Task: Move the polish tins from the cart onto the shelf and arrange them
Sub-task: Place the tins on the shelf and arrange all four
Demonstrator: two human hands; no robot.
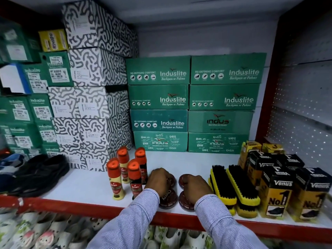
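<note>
Four polish tins lay on the shelf, two under each palm. The left hand and right hand were cupped over them; closure could not be judged. Rigid, light, smooth-lidded tins were judged best pinched at the rim.

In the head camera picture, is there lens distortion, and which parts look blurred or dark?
Head view: wide-angle bending curves the red shelf edge and tilts the patterned boxes; the far-left green boxes and the corners are soft and dim; the centre is sharp, both hands on the polish tins evenly lit.
</note>
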